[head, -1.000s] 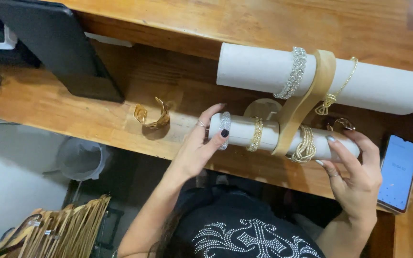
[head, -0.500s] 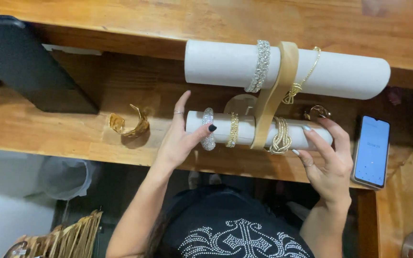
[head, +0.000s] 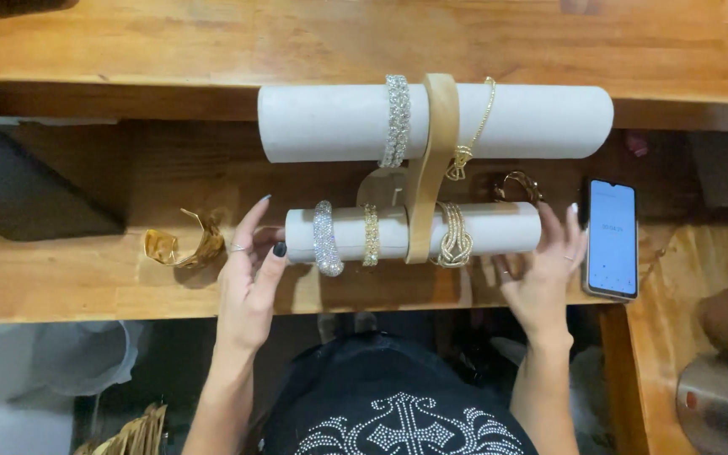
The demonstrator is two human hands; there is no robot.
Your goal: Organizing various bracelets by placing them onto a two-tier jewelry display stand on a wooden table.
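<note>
White velvet-like rolls make up a two-tier bracelet display stand [head: 431,168] on the wooden counter [head: 69,286], joined by a tan upright strap piece. The lower roll [head: 499,229] lies between the person's two hands. The left hand [head: 250,270] is spread flat, fingers straight, its thumb tip touching the left end of the roll and holding nothing. The right hand [head: 541,270] is likewise spread, its fingertips resting against the right end of the roll; it grips nothing either.

On the lower roll sit a silver rhinestone bracelet [head: 325,238], a thin gold chain bracelet [head: 371,235] and a knotted gold bracelet [head: 455,236]. The upper roll [head: 322,122] carries a wide rhinestone band [head: 396,120] and a fine gold chain with a clasp [head: 472,135]. A gold cuff [head: 185,246] lies alone on the counter, left of the left hand, and another gold piece [head: 517,184] lies behind the stand near the right hand. A smartphone [head: 612,238] with a lit screen rests just beside the right hand.

By my reading, the step in hand is steadying or squaring the stand from both ends. Shifting it would call for even pressure from both palms, so the rolls do not turn and the bracelets stay put.
</note>
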